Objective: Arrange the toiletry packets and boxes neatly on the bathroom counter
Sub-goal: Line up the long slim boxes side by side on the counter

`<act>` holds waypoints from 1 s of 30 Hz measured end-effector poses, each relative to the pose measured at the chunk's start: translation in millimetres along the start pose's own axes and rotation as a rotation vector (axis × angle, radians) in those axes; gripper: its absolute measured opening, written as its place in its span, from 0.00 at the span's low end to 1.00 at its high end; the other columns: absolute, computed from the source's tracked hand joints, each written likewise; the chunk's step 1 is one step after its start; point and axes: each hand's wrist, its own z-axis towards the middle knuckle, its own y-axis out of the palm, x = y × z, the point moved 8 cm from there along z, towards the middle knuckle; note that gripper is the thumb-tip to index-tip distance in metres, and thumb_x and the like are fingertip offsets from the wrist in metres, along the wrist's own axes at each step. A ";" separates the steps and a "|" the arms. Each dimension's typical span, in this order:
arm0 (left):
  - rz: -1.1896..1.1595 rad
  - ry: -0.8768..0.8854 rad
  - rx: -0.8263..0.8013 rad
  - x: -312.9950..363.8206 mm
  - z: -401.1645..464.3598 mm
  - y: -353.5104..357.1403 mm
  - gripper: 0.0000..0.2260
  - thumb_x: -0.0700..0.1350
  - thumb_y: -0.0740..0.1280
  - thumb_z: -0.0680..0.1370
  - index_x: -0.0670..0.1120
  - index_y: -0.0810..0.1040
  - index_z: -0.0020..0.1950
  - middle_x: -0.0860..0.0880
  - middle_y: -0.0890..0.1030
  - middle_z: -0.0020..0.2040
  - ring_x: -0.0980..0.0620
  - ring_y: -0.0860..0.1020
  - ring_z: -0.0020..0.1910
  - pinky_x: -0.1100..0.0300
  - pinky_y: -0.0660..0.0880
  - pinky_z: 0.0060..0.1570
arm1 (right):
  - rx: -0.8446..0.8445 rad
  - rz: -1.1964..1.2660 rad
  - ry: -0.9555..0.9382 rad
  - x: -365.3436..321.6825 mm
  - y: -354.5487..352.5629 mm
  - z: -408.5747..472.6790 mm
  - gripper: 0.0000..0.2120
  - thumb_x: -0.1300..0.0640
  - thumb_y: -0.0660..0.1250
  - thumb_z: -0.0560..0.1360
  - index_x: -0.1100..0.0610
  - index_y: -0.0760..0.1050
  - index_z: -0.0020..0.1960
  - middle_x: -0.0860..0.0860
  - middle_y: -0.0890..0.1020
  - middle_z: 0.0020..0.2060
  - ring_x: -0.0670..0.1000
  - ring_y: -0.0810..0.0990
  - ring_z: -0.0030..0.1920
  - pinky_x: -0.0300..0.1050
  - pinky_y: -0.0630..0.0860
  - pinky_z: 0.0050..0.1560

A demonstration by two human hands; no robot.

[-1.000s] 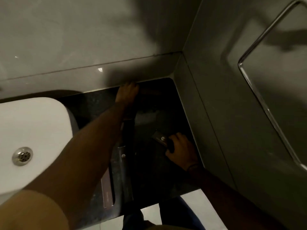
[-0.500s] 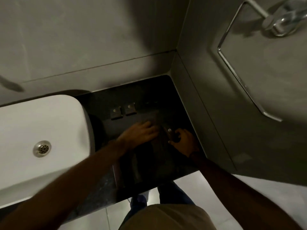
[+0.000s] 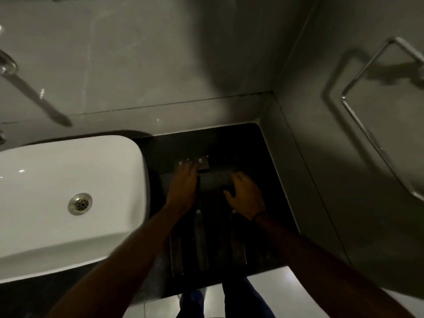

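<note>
1. At the counter's near edge, I see three long, dark, flat packets (image 3: 202, 244) lying side by side, lengthwise toward me, on the black stone bathroom counter (image 3: 273, 203); they look roughly parallel, so I judge this row largely arranged.
2. Beyond their far ends, my left hand (image 3: 183, 189) rests palm down with its fingers extended, fingertips touching the two small dark square boxes (image 3: 202, 165); it presses or nudges rather than grips.
3. Level with it, my right hand (image 3: 245, 196) lies over a dark packet or box that I can barely separate from the counter; the fingers curl loosely, and whether they grasp it I cannot tell.
4. Farther back, the small square boxes sit side by side and touching, each showing a pale round emblem, near the middle of the counter and apart from the back wall.
5. To the left, the white rectangular ceramic basin (image 3: 57, 226) with its metal drain (image 3: 80, 204) borders the counter.
6. Farthest, the grey tiled walls meet in a corner; a chrome towel ring (image 3: 367, 134) hangs on the right wall.
7. Progress, as judged: most items appear aligned; what remains is squaring the item under the right hand and the small boxes. The dim light leaves any further items uncertain.
</note>
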 end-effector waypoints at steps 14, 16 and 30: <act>-0.039 -0.212 -0.170 -91.9 57.5 14.0 0.19 0.42 0.74 0.70 0.41 0.75 0.58 0.41 0.73 0.61 0.38 0.72 0.56 0.50 0.72 0.44 | -0.300 -0.429 -0.315 -86.0 58.6 142.7 0.20 0.59 0.70 0.69 0.60 0.73 0.60 0.59 0.73 0.62 0.62 0.72 0.62 0.57 0.74 0.56; -0.040 -0.221 -0.187 -93.8 57.5 13.9 0.20 0.42 0.75 0.69 0.41 0.74 0.59 0.41 0.73 0.62 0.38 0.72 0.58 0.51 0.72 0.45 | -0.321 -0.426 -0.305 -86.2 60.4 143.3 0.20 0.59 0.70 0.69 0.60 0.73 0.61 0.59 0.72 0.62 0.62 0.71 0.62 0.57 0.75 0.57; 0.060 -0.237 -0.238 -90.9 56.6 12.1 0.33 0.49 0.77 0.67 0.43 0.68 0.68 0.40 0.68 0.68 0.38 0.66 0.66 0.42 0.72 0.59 | -0.251 -0.433 -0.341 -87.9 51.6 142.4 0.33 0.53 0.74 0.66 0.55 0.68 0.68 0.57 0.72 0.65 0.60 0.71 0.66 0.61 0.66 0.69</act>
